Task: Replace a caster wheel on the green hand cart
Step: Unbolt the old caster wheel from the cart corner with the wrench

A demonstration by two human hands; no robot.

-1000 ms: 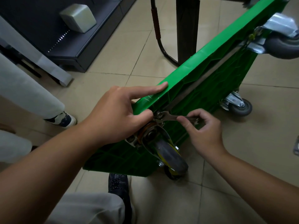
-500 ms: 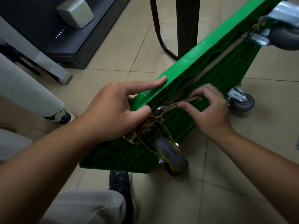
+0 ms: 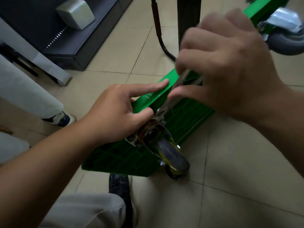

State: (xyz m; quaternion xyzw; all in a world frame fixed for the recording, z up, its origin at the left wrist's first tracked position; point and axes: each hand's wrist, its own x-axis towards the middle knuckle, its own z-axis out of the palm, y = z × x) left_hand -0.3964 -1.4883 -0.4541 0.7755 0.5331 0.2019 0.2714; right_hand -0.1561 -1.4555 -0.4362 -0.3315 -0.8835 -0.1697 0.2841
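The green hand cart stands tipped on its edge, ribbed underside facing me. A grey caster wheel in a metal fork is bolted at its near corner. My left hand grips the cart's edge, forefinger stretched along the rim and thumb beside the caster plate. My right hand, blurred, pinches the handle of a metal wrench. The wrench's jaw sits on a bolt at the caster plate. A second caster shows at the cart's far top corner.
A black table leg and a bent black tube stand behind the cart. A dark low cabinet with a grey box lies at the upper left. Another person's leg and shoe are at the left; my shoe is below the cart.
My right hand has swung the wrench handle upward and away from me, from level to steep, pivoting on the bolt. My left hand has stayed on the cart's edge.
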